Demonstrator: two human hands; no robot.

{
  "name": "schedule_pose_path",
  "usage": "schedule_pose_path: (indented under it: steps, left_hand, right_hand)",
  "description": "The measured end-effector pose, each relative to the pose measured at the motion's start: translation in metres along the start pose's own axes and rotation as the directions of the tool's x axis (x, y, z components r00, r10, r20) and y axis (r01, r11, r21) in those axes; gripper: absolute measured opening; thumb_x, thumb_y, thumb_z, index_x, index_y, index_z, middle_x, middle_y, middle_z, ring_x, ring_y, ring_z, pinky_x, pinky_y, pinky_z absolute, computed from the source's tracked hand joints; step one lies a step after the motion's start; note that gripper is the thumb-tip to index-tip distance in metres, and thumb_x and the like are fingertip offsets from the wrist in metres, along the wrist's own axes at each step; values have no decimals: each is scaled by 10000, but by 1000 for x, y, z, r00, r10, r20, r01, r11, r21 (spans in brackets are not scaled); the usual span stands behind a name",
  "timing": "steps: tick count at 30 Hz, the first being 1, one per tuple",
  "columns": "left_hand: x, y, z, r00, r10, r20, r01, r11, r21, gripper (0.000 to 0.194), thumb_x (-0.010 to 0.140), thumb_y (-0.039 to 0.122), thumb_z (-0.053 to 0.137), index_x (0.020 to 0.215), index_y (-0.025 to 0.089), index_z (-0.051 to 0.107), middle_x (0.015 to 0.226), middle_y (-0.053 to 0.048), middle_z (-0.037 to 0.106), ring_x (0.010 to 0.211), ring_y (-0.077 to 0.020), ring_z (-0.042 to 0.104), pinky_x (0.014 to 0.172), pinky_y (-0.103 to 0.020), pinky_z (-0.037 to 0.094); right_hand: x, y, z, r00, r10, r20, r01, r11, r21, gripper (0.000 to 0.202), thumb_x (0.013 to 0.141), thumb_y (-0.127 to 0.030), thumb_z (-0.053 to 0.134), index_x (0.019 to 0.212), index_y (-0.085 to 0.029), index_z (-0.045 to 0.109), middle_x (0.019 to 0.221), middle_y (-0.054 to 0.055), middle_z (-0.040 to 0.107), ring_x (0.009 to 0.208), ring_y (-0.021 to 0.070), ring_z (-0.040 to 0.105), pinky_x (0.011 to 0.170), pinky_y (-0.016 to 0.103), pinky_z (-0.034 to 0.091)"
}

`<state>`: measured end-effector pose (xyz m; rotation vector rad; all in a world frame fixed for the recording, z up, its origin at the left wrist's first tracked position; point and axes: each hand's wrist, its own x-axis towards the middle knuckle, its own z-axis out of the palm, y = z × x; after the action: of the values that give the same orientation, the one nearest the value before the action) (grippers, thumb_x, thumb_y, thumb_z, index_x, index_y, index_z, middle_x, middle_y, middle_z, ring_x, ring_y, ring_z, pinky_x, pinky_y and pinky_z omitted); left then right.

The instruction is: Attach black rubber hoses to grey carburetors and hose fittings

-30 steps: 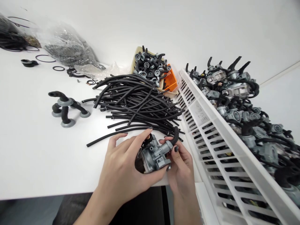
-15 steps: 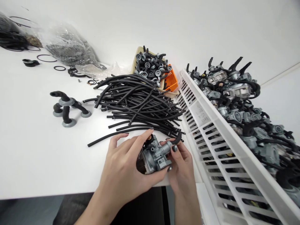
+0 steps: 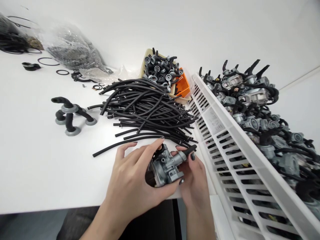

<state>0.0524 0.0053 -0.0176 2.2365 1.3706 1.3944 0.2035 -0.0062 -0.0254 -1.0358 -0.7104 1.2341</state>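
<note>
- White worktop (image 3: 37,160) is running back to a pale wall (image 3: 225,26), with black hoses (image 3: 147,110) lying in a heap at the far middle and a slatted crate (image 3: 222,133) standing at right.
- Metal carburettor (image 3: 163,170) is sitting in both hands at the near edge, its black rubber elbow (image 3: 190,150) pointing right.
- Left hand (image 3: 132,173) is gripping the body, index finger along the far side, thumb along the near side.
- Right hand (image 3: 196,176) is curling its fingers around the elbow's collar; whether they are pinching it, I cannot tell.
- Judging by looks, the body is probably feeling dense, stiff and slightly slick, while the elbow is likely flexing; broad body sides and the rigid collar are offering the surest hold.
</note>
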Motion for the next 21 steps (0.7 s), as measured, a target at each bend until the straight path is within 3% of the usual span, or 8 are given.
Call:
schedule_pose_path:
  steps: [5, 14, 21]
  left_hand:
    - [1, 0, -1, 1000, -3, -4, 3, 1000, 5, 580, 670, 300, 708, 1212, 175, 544, 1094, -66, 731, 922, -221, 700, 963, -408, 377]
    - [0, -1, 0, 1000, 9, -2, -9, 1000, 12, 586, 666, 299, 711, 1215, 171, 549, 1072, -66, 734, 901, -219, 704, 963, -405, 382]
    - [-1, -1, 0, 999, 38, -17, -38, 999, 16, 568, 683, 306, 702, 1209, 156, 551, 1026, -77, 741, 871, -223, 707, 954, -416, 389]
  right_hand:
    - [-3, -2, 0, 999, -22, 28, 21, 999, 25, 209, 797, -376, 712, 926, -225, 779, 821, 62, 750, 752, 196, 680, 733, 307, 541]
    - [-3, -1, 2, 1000, -13, 11, 13, 999, 33, 181, 781, -369, 752, 893, -230, 776, 808, 33, 755, 727, 152, 681, 715, 247, 533]
    - [1, 0, 2, 999, -14, -36, 15, 999, 28, 199, 705, -387, 815, 794, -222, 750, 719, 29, 732, 685, 183, 689, 687, 310, 564]
